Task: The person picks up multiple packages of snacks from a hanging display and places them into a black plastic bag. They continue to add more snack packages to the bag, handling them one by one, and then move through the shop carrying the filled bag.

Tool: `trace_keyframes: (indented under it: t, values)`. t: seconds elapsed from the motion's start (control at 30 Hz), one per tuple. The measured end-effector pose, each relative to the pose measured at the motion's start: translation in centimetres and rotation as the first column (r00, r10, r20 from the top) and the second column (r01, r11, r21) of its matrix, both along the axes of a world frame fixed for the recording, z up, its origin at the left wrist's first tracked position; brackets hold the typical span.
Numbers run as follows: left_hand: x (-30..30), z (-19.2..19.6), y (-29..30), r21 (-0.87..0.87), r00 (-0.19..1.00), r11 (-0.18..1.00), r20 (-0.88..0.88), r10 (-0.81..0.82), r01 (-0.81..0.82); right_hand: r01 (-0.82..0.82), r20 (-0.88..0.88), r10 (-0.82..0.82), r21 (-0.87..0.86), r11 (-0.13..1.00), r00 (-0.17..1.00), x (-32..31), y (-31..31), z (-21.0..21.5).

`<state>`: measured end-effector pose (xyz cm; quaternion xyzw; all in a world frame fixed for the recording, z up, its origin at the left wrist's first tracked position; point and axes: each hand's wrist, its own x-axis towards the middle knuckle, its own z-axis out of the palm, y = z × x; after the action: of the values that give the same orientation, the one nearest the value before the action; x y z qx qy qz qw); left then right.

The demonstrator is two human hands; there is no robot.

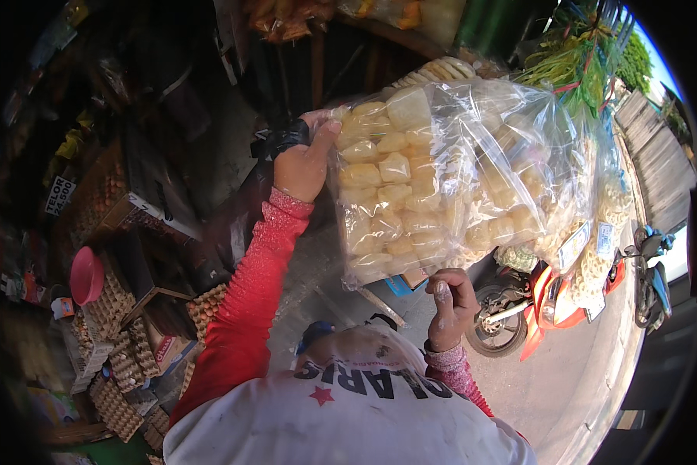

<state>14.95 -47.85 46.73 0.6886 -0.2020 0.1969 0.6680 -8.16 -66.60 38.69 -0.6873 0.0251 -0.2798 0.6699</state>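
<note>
A red motorbike (552,304) is parked at four o'clock. The white shirt (348,438) of the person spreads across six o'clock, its marked front foreshortened, with a red sleeve (248,283) reaching up from seven. The clear bag (395,186), packed with rows of pale yellow blocks, sits just off centre toward one o'clock; more filled bags (581,256) hang beyond it at three. Egg trays (120,411) are stacked at eight o'clock, a pink bowl (87,277) above them at nine. The left hand (308,161) grips the bag by its upper edge at eleven o'clock, thumb over the plastic. The right hand (451,308), fingers curled narrow, is just below the bag at five; whether it pinches anything, I cannot tell.
</note>
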Motion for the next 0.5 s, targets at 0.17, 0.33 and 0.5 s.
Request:
trace_keyframes:
  t: [0.17,0.33,0.5]
  values:
    - [-2.2,-1.1,-1.8,-0.127,0.993,0.988,-0.067,-0.095,0.086,-0.152,-0.023,0.209,0.610,0.778,0.978,1.5,1.5,-2.8]
    - [-3.0,-2.9,-2.3,-0.218,0.879,0.919,-0.287,-0.382,0.328,-0.041,-0.078,0.097,0.533,0.845,0.992,3.0,0.6,-3.9]
    - [-2.5,-3.9,-1.6,-0.145,0.659,0.790,-0.475,-0.583,0.595,-0.006,-0.017,0.016,0.475,0.880,1.000,2.7,0.2,-3.2]
